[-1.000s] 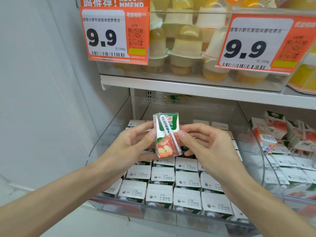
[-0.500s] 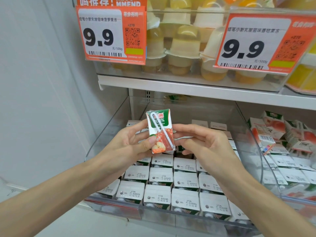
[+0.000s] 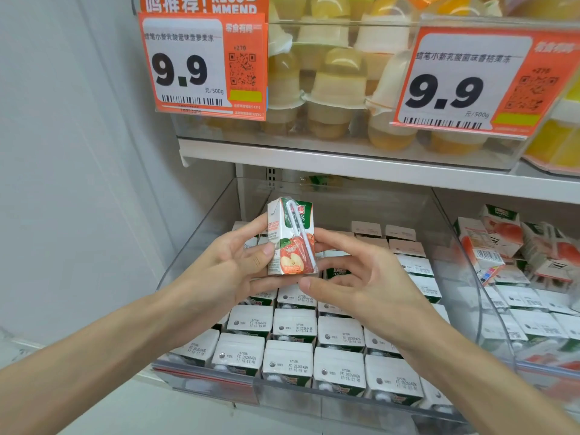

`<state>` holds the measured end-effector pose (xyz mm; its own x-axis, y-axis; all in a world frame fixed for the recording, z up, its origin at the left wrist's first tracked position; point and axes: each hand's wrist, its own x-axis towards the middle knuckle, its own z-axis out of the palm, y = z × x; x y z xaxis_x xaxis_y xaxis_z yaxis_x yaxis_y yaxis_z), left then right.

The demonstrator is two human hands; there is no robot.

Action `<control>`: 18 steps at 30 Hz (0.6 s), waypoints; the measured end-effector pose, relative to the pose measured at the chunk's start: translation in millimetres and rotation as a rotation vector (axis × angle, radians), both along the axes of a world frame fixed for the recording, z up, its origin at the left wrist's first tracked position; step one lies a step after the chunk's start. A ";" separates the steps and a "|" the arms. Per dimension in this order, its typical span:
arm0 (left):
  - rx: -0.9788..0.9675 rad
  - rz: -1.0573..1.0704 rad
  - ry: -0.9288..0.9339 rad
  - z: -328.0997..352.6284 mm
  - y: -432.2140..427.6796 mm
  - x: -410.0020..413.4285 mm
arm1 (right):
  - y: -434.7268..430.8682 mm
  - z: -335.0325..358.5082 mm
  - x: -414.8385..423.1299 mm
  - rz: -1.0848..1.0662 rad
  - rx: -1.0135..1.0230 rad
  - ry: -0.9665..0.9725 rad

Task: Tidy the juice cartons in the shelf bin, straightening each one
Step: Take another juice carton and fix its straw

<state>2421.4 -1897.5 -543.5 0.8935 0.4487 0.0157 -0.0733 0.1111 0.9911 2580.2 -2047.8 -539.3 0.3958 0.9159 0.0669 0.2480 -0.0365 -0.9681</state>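
While the left hand (image 3: pixel 229 265) pinches the juice carton (image 3: pixel 290 237) upright above the shelf bin (image 3: pixel 489 312), the right hand's (image 3: pixel 361 287) fingers curl against its other side.

Apple juice carton (image 3: pixel 290 240) upright above clear shelf bin (image 3: pixel 201 224), straw on front, rows of cartons (image 3: pixel 292 340) upright inside

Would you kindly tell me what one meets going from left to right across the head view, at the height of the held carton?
Grey wall → left hand → juice carton → right hand → clear bin's right wall → jumbled cartons in the neighbouring bin.
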 end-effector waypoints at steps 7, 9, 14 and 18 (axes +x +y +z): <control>-0.042 -0.015 -0.012 -3.1 4.6 0.7 | -1.0 -1.3 2.3 0.006 -0.005 0.038; -0.051 -0.003 -0.007 -2.4 4.3 1.3 | -0.7 -1.2 2.6 0.000 -0.011 0.051; -0.027 -0.008 -0.001 -2.7 2.2 0.2 | -0.7 0.3 2.9 -0.006 -0.014 0.058; -0.064 -0.014 -0.006 -2.1 3.1 1.0 | -0.8 1.4 0.7 -0.006 -0.027 0.037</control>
<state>2422.4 -1894.3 -545.6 0.8998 0.4362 -0.0073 -0.0772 0.1756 0.9814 2580.9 -2048.5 -537.9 0.4033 0.9146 0.0279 0.2118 -0.0637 -0.9752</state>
